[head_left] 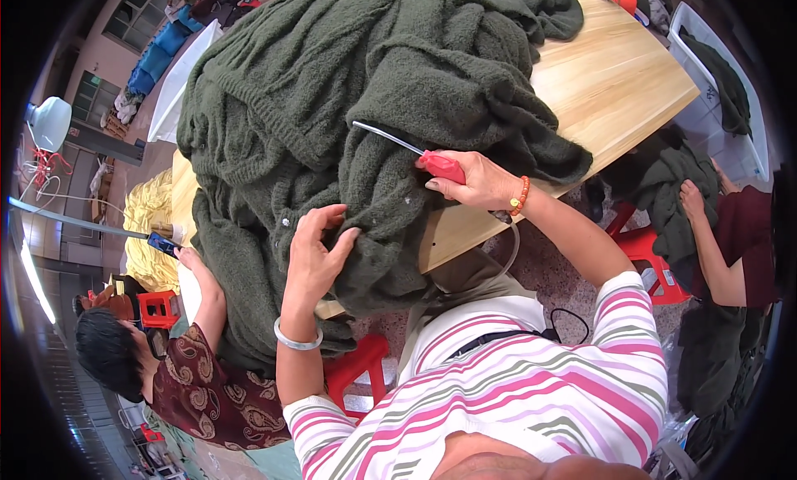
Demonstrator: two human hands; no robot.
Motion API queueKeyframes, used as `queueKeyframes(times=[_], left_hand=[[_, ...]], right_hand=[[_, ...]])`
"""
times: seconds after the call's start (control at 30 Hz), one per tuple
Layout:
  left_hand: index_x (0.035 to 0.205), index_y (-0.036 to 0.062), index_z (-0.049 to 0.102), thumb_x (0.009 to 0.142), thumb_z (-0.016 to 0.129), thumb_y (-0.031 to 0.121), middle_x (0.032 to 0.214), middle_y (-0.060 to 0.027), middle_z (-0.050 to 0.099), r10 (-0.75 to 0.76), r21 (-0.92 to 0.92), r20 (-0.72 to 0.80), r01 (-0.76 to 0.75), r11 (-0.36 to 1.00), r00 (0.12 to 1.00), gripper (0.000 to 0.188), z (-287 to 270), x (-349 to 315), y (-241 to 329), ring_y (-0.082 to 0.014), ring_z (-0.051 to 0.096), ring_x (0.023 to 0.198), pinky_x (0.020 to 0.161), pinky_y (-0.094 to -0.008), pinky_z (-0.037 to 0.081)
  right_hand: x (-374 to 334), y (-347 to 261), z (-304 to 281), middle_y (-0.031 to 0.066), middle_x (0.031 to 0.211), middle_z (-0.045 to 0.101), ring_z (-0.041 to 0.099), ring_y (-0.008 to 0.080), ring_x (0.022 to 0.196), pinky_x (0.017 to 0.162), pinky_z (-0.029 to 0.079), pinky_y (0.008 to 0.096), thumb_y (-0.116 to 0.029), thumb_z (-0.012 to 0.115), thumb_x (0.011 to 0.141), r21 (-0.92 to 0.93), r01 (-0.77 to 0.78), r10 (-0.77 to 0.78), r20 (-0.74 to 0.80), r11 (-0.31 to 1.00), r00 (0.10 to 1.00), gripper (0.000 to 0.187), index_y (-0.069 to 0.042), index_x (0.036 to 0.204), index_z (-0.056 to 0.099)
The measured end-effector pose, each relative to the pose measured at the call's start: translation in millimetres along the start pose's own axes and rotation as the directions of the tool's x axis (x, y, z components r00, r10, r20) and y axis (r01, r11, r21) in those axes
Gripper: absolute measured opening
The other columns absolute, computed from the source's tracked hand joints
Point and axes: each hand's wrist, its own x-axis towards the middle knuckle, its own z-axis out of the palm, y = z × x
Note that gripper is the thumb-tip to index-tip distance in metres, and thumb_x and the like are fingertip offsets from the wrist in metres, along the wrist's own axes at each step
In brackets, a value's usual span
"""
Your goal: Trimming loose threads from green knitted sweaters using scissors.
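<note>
A large heap of dark green knit garments [274, 90] covers much of the wooden table, and part of it hangs over the near edge. My left hand [314, 256] lies on the knit with thumb and fingers apart, holding nothing that shows. In my right hand [486, 181] is a red-handled tool [444, 166] with a long, thin, slightly curved metal shaft. The shaft points left across the fabric, its tip near the middle of the heap. Small pale specks dot the knit between my hands. Below my right wrist hangs a grey tube or cord [515, 252].
Bare wood of the table [614, 65] shows at right. On the left a person [212, 380] holds a phone [163, 244]; at right another handles dark knit [664, 181]. A red stool [361, 368] stands beneath me. A white bin [710, 90] is at far right.
</note>
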Motion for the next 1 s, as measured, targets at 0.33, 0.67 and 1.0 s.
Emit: queueKeyframes(times=[0.33, 0.67, 1.0], left_hand=[[0.094, 0.0023, 0.062, 0.069, 0.083, 0.017, 0.082, -0.0086, 0.059, 0.127, 0.313, 0.012, -0.124, 0.942, 0.992, 0.036, 27.1, -9.2, 42.5, -0.0244, 0.058, 0.063, 0.06, -0.0352, 0.048], [0.119, -0.007, 0.058, 0.087, 0.063, -0.006, 0.084, -0.0108, 0.068, -0.307, -0.627, 0.574, 0.648, 0.433, 0.759, 0.032, 32.7, -9.2, 11.9, -0.0164, 0.067, 0.056, 0.043, -0.0206, 0.054], [0.107, -0.0025, 0.059, 0.091, 0.062, 0.002, 0.089, -0.0091, 0.066, -0.213, -0.662, 0.566, 0.593, 0.457, 0.796, 0.016, 90.6, -12.0, 22.4, -0.0263, 0.072, 0.079, 0.07, -0.0353, 0.063]], right_hand=[[0.8, 7.7, 2.4, 0.0082, 0.085, 0.066, 0.061, 0.0115, 0.071, 0.073, 0.051, 0.0295, -0.019, 0.065, 0.091, -0.166, 0.11, -0.12, -0.055, 0.98, 0.991, 0.035, -0.002, 0.121, 0.058], [-9.9, -2.8, -1.3, 0.0092, 0.086, 0.067, 0.063, 0.0118, 0.072, 0.073, 0.051, 0.0296, -0.018, 0.065, 0.091, -0.162, 0.054, -0.058, -0.024, 0.985, 0.998, 0.034, -0.002, 0.12, 0.058], [-24.1, -5.6, -6.0, 0.0119, 0.093, 0.068, 0.065, 0.0134, 0.077, 0.077, 0.051, 0.0298, -0.018, 0.066, 0.09, -0.164, 0.055, -0.067, -0.067, 0.985, 0.995, 0.035, -0.001, 0.12, 0.058]])
